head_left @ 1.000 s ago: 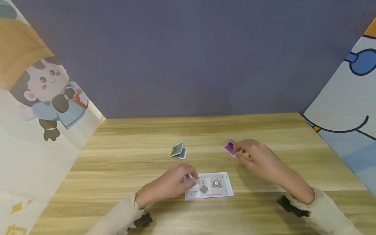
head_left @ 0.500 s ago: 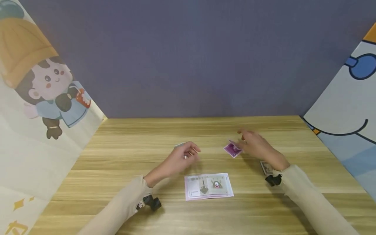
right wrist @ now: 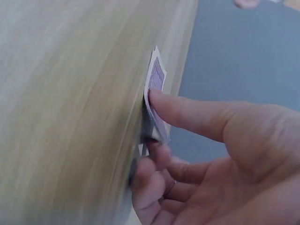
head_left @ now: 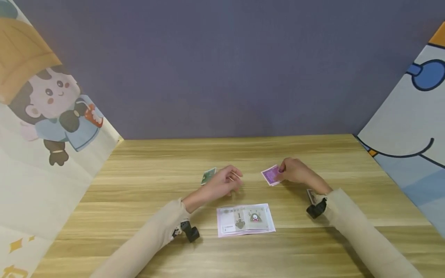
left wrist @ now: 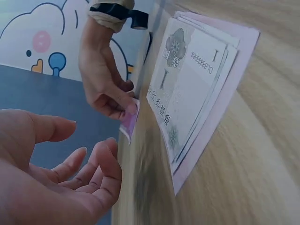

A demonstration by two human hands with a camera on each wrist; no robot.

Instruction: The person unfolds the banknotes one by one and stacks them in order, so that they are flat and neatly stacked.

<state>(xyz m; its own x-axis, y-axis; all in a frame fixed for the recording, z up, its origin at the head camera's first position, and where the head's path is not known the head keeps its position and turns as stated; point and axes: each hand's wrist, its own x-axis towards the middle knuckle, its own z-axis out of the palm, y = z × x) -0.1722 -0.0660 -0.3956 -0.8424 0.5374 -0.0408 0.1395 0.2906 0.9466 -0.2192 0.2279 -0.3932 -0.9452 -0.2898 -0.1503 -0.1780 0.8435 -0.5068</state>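
My right hand (head_left: 294, 170) pinches a folded purple play banknote (head_left: 269, 175) at its right edge. In the right wrist view the thumb presses on the note's printed face (right wrist: 157, 77) and curled fingers lie beneath. My left hand (head_left: 222, 182) hovers over the table with fingers loosely bent and nothing between them. Just left of it lies a folded green banknote (head_left: 207, 176), partly hidden by the hand. Nearer the front sits a stack of flat banknotes (head_left: 255, 218), a "1" note on top and a pinkish one at the bottom.
Another small brownish folded note (head_left: 310, 195) lies beneath the right wrist, mostly hidden. The wooden table (head_left: 167, 154) ends at a grey-blue back panel (head_left: 222, 77). Cartoon-printed side panels (head_left: 41, 185) stand left and right.
My left hand has left the banknote stack and moved up beside the green note. My right hand now grips the purple note, whose raised flap has come down flatter.
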